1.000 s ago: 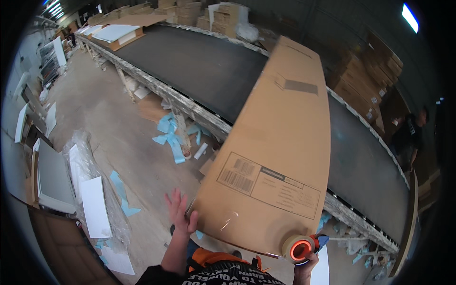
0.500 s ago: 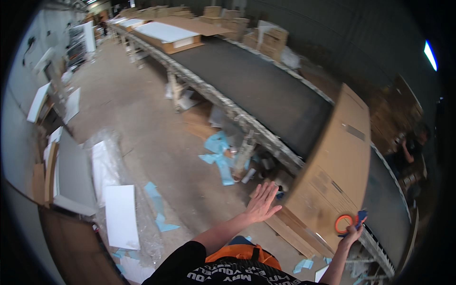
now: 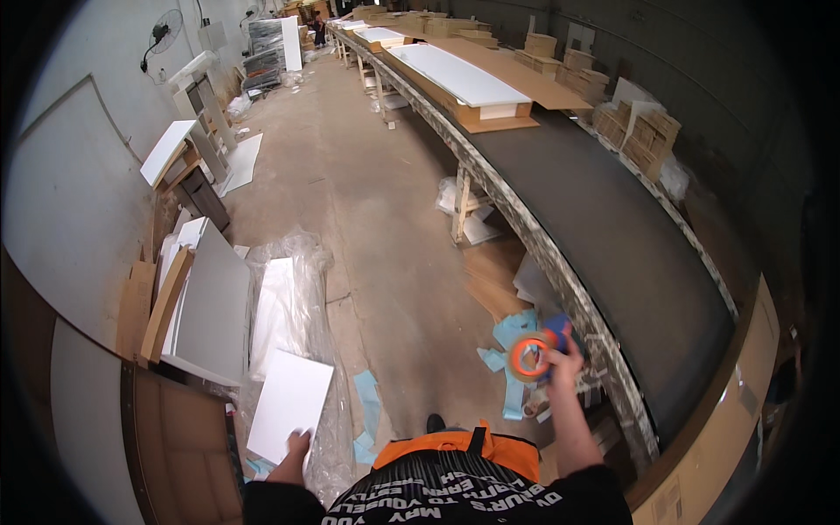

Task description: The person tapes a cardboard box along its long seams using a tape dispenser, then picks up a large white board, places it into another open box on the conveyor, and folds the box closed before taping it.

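A blue tape dispenser with an orange-cored roll is gripped in my right hand, raised over the floor beside the conveyor belt. My left hand hangs low at the left and overlaps the lower edge of a white panel. Its fingers are small and dim, so whether they touch the panel is unclear. To the right of my right arm, a large cardboard box stands on the conveyor, partly cut off by the picture's rim.
Farther along the belt lie open cartons with white panels. Clear plastic wrap and blue sheet scraps litter the floor. Grey and white boards lean by the left wall, under a wall fan. Stacked cartons stand beyond the belt.
The view has swung left, away from the box. My right hand has brought the tape dispenser away from the box, up and leftward. My left hand, earlier spread near the box, has dropped to the left.
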`<state>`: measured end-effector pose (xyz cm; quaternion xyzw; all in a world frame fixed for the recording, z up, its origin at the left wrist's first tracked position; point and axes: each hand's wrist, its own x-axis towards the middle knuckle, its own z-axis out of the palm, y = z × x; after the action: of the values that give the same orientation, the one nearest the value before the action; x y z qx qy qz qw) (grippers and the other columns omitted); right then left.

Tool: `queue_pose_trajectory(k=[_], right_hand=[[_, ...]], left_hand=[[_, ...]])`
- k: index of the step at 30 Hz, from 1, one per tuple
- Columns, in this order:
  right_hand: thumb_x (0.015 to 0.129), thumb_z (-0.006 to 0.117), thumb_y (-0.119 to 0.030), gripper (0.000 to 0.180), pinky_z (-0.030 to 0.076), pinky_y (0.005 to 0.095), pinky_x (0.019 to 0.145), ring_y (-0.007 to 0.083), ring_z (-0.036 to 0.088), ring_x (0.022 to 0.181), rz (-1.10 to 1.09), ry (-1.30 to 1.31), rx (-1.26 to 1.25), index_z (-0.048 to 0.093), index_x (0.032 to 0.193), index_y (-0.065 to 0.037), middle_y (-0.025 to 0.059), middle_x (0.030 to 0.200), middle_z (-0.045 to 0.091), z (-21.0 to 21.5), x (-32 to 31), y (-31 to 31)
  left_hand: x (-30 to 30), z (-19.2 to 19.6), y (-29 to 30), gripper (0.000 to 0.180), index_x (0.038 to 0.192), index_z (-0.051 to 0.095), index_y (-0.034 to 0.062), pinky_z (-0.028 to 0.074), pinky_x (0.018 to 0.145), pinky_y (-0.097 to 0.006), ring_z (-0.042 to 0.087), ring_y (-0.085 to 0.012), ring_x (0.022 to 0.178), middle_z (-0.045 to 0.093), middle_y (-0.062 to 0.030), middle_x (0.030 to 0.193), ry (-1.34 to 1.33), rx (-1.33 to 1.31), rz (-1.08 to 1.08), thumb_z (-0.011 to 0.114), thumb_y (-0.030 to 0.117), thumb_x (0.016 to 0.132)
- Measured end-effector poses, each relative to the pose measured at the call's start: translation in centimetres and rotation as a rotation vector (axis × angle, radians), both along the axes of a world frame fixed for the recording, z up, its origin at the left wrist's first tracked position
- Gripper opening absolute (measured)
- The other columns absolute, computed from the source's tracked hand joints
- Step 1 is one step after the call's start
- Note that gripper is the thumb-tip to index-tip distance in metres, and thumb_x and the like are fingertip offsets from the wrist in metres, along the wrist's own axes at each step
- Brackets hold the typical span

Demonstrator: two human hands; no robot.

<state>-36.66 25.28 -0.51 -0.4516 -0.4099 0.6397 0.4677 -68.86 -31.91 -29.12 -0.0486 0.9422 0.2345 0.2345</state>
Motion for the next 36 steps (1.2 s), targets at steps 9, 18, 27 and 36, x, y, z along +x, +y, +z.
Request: queue_pose_trajectory(k=[9, 18, 27, 36], right_hand=[[0.061, 0.061, 0.003, 0.065, 0.049, 0.0286, 0.078, 0.0174, 0.06, 0.089, 0.415, 0.097, 0.089, 0.052, 0.125, 0.006, 0.0078, 0.103, 0.062, 2.5, -29.1, 12.8], [0.064, 0.061, 0.004, 0.037, 0.048, 0.0313, 0.077, 0.0202, 0.059, 0.082, -0.034, 0.052, -0.057, 0.059, 0.101, 0.004, 0.008, 0.092, 0.061, -2.9, -46.2, 34.3], [0.07, 0.067, 0.0, 0.025, 0.049, 0.0342, 0.076, 0.0201, 0.06, 0.083, -0.429, 0.024, -0.069, 0.059, 0.094, 0.003, 0.009, 0.091, 0.06, -8.0, -53.1, 59.9], [0.077, 0.069, -0.025, 0.056, 0.048, 0.0313, 0.081, 0.0194, 0.063, 0.089, -0.605, -1.48, 0.169, 0.055, 0.123, 0.003, 0.0133, 0.102, 0.067, -16.0, -52.8, 74.2]], left_hand=[[2.6, -2.8, 0.0, 0.036, 0.109, 0.065, 0.0084, 0.05, 0.066, -0.048, 0.066, -0.0352, 0.078, 0.068, -0.0182, 0.082, -0.462, -0.139, 0.25, 0.049, 0.037, 0.093], [-33.2, -6.6, 21.1, 0.034, 0.108, 0.066, 0.0106, 0.05, 0.074, -0.048, 0.065, -0.0344, 0.085, 0.068, -0.0194, 0.088, -0.283, -0.126, -0.334, 0.046, 0.036, 0.096], [-65.7, 16.1, 60.9, 0.057, 0.131, 0.048, -0.0086, 0.041, 0.102, -0.034, 0.055, -0.0275, 0.118, 0.058, -0.0224, 0.127, 0.106, 0.843, -0.196, 0.065, 0.027, 0.091], [-74.4, 9.4, 68.0, 0.061, 0.125, 0.054, -0.0092, 0.049, 0.088, -0.03, 0.063, -0.0201, 0.1, 0.067, -0.0163, 0.108, -0.386, 0.33, -0.245, 0.076, 0.027, 0.081]])
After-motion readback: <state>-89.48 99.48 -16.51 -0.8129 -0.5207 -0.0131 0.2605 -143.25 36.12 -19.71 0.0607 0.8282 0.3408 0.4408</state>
